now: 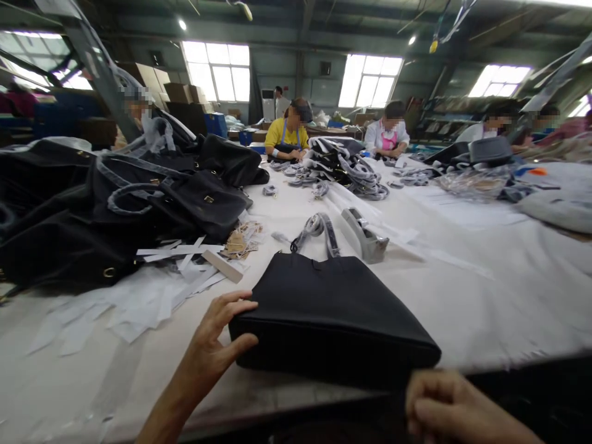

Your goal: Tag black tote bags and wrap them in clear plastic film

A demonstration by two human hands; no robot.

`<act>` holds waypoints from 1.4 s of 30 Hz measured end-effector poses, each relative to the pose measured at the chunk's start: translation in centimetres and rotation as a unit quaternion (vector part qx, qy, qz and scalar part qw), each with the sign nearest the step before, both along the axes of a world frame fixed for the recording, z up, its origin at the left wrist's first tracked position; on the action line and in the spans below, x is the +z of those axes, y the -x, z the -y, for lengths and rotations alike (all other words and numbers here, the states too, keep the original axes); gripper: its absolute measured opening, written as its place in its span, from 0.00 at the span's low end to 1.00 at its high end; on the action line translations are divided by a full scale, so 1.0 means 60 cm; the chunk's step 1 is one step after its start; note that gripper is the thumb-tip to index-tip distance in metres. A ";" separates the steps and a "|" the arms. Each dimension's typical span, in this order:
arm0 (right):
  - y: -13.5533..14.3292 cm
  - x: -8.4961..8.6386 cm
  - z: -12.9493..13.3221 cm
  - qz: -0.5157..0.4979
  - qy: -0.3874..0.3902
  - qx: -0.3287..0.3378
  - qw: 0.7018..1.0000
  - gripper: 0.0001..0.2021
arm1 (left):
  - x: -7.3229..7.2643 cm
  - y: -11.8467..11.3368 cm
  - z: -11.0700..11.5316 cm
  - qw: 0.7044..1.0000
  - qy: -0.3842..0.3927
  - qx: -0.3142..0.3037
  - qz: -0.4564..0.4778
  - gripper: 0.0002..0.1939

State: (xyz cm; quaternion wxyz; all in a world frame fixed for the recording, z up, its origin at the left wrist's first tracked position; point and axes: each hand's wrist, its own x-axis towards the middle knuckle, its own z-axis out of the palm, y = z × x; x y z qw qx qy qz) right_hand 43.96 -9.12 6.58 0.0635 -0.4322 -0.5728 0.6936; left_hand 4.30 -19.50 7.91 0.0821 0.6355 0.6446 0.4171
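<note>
A black handbag (pixel 333 314) lies on its side on the white-covered table in front of me, its base facing me. Its strap (pixel 319 231), wrapped in clear plastic, loops out at the far side. My left hand (pixel 219 333) grips the bag's left end, thumb low on the base edge and fingers above. Close to the bag's near right corner is my right hand (pixel 446 401), slightly blurred, with its fingers curled closed. Whatever those fingers may hold is hidden. Just beyond the bag stands a grey tape dispenser (pixel 367 237).
Black bags (pixel 185 197) are heaped on the left. White paper strips (pixel 152 296) and brown tags (pixel 243 237) lie before them. A stack of wrapped straps and bag pieces (pixel 346 163) sits farther back. Several people work across the table, including one in a yellow top (pixel 287 132).
</note>
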 end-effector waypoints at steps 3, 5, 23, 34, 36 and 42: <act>0.005 0.070 -0.019 0.028 -0.323 -0.149 0.934 0.17 | 0.017 -0.004 -0.016 0.993 -0.059 -0.038 -0.092 0.15; 0.021 0.096 -0.029 0.025 -0.544 -0.144 0.826 0.13 | 0.031 -0.010 -0.024 0.985 -0.083 -0.063 -0.138 0.15; 0.171 0.007 -0.126 -0.009 -0.759 -0.021 0.651 0.15 | 0.038 -0.011 -0.059 0.933 -0.064 0.007 -0.353 0.16; 0.140 0.022 -0.141 0.226 -0.654 0.124 0.711 0.26 | 0.011 -0.025 -0.143 0.922 0.278 -0.043 -0.266 0.17; 0.144 0.008 -0.154 0.272 -0.630 0.133 0.715 0.26 | -0.008 -0.023 -0.179 0.911 0.328 -0.074 -0.238 0.20; 0.134 -0.013 -0.172 0.326 -0.573 0.132 0.740 0.23 | -0.035 -0.013 -0.201 0.912 0.348 -0.099 -0.196 0.24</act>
